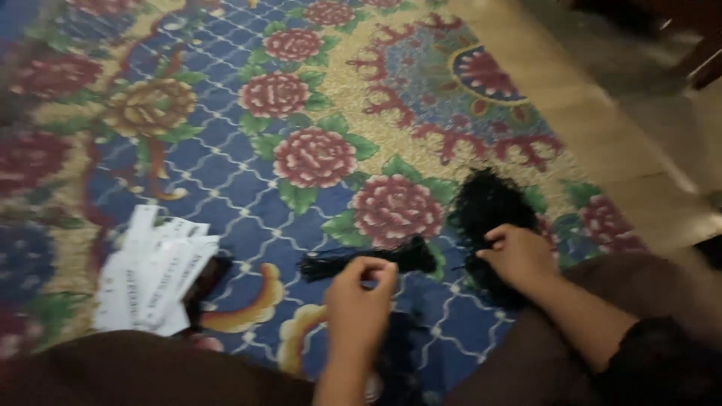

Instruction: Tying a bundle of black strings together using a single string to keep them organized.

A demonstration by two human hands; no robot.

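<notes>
Nearest, the left hand pinches a slim bundle of black threads lying on the flowered blue carpet. Just right, the right hand digs curled fingers into a loose black thread heap, seemingly gathering strands; white paper tags wait left.

black thread bundle — matt, fibrous | carpet — woven, patterned pile | slips — white paper

Both forearms are bare, with no sleeve reaching the wrists. The left hand and the right hand show no ring, watch or bracelet. Dark brown cloth covers both legs; darker fabric shows at the lower right.
</notes>
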